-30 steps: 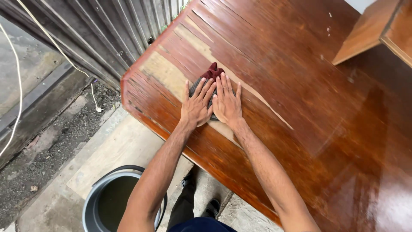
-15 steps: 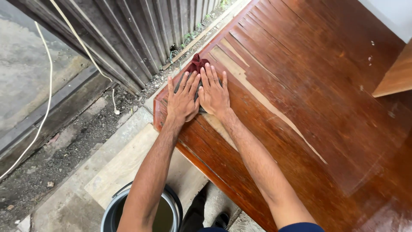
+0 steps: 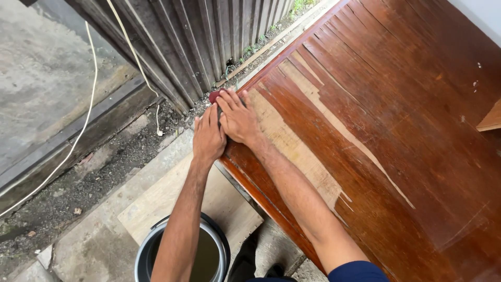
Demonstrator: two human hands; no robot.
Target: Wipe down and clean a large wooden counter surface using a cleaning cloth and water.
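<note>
At the far left a pale cream cord [image 3: 88, 99] trails down over grey concrete ground [image 3: 47, 78] and across a dark strip of gravel and soil [image 3: 104, 172], running beside a wall of dark grey corrugated metal sheets [image 3: 209, 42]. Nearer the bottom edge, a round grey metal bucket [image 3: 148, 256] holding murky brownish liquid stands on a flat pale concrete slab [image 3: 156, 201], partly hidden by the person's left forearm. The left hand [image 3: 207, 140] lies flat with its fingers stretched out, right at the corner edge of a large reddish-brown varnished wooden tabletop [image 3: 396, 120]; it is not clenched and grasps nothing that can be seen, only pressing down. Touching it on the right, the right hand [image 3: 239, 119] is also spread flat, its fingertips over a small dark red sanding pad [image 3: 214, 95], which peeks out at the very corner of the tabletop, just beyond the fingers. The pad is pressed under the fingers rather than gripped in a fist; how much of it lies beneath the hands cannot be told. Further right, a long pale strip of bare, stripped wood [image 3: 297, 151] runs diagonally across the glossy surface, flanked by cracked, peeling varnish. At the far right edge a light brown wooden board [image 3: 491, 121] juts into view.
</note>
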